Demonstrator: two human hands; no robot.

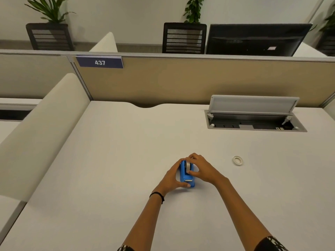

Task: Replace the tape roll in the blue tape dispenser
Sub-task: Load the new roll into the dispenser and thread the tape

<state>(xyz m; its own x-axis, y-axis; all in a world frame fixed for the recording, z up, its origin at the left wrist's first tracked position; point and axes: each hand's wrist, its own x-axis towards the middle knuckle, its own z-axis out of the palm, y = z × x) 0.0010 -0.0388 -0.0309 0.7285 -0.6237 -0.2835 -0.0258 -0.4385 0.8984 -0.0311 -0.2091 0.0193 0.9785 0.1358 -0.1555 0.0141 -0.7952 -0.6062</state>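
Fingers hide most of the small blue plastic tape dispenser point(186, 175) standing on the white desk point(108, 169); its long axis runs toward the person, metal cutter nearest. Left hand point(172, 176) cups its left side, right hand point(201, 169) pinches the roll seated inside. 1 pale tape ring point(237, 160) lies well apart, rightward.
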